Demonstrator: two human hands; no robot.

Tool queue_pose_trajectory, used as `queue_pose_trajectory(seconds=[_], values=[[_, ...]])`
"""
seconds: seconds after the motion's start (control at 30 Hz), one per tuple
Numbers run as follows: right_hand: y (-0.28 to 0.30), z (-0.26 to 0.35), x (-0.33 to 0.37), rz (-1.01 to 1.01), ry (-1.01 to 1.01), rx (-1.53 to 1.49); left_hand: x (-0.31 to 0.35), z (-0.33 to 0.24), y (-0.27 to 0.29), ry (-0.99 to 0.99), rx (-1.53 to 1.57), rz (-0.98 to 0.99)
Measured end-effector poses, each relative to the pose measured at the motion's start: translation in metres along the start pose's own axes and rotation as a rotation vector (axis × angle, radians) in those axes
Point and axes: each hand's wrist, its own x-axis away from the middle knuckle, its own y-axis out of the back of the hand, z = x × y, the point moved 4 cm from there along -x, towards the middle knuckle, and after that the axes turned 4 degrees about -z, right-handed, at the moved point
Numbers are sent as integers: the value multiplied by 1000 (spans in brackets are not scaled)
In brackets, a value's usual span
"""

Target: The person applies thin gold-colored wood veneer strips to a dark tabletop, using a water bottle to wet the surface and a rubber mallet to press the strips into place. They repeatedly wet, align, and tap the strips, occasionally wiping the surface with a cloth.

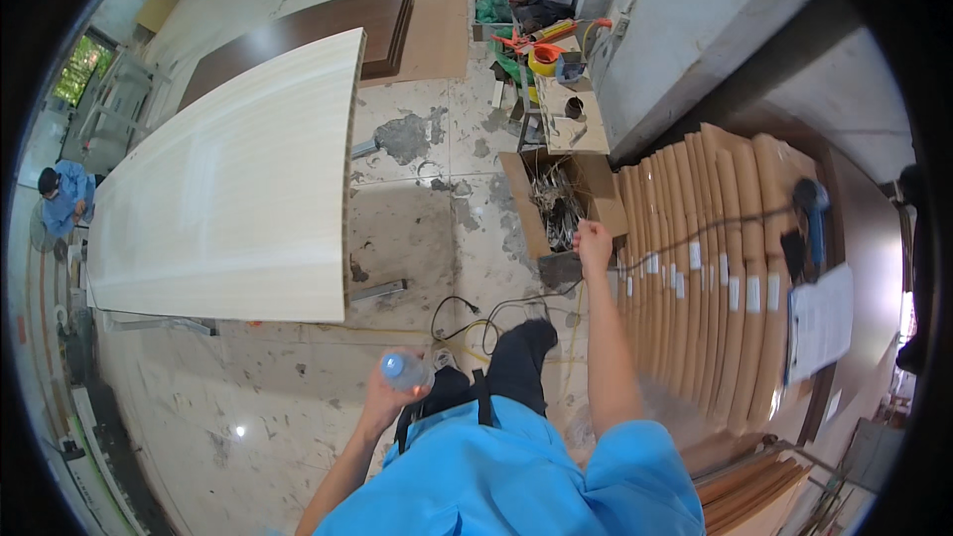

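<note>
My left hand (380, 399) is wrapped round a clear plastic bottle (417, 371) with a light blue cap, held upright in front of my waist. My right arm reaches forward, and my right hand (594, 246) is closed with its fingertips together at the near right edge of an open cardboard box (529, 213). Whether something thin is pinched there is too small to tell. Inside the box lies a tangle of dark and silvery strips (558, 206).
A pale panel (228, 189) lies on supports at the left, with brown boards (298, 35) beyond. Wrapped panels (685, 288) stand at the right, a clipboard (820, 326) on them. A black cable (467, 310) crosses the floor. Another person (68, 197) is far left.
</note>
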Motion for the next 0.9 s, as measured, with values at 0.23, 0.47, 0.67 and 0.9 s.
queue_pose_trajectory(seconds=[0.23,0.47,0.67,0.9], values=[[-107,-37,-281,-68,23,425,-42,15,-85,223,79,-346],[-172,-11,-377,-47,384,846,-71,5,-159,411,59,-336],[-230,7,-404,226,957,1367,-94,2,-176,472,50,-375],[-235,21,-405,574,1030,1485,-107,21,-177,479,119,-397]])
